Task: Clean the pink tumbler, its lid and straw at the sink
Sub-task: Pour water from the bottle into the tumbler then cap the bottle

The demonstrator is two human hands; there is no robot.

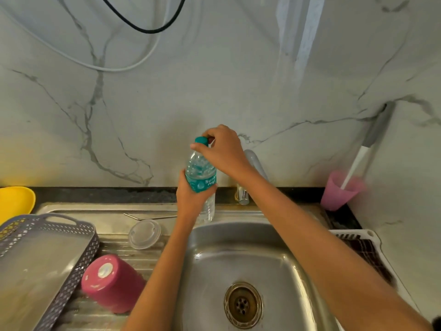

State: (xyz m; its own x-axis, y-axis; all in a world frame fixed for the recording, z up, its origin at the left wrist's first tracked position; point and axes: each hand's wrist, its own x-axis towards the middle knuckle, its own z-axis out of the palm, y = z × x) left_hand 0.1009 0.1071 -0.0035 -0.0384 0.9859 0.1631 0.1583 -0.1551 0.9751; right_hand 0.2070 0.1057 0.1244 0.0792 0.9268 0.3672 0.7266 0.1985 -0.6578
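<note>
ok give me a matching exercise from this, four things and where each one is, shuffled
1 pink tumbler
2 lid
3 straw
4 water bottle

A gripped by the left hand, cap pinched by the right hand
B along the sink ledge
C base up beside the grey basket
D flat on the drainboard, between straw and tumbler

Pairs: 1-C, 2-D, 3-B, 4-A

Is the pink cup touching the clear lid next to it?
Apart. The head view shows a strip of ribbed drainboard between the pink tumbler and the clear lid.
</note>
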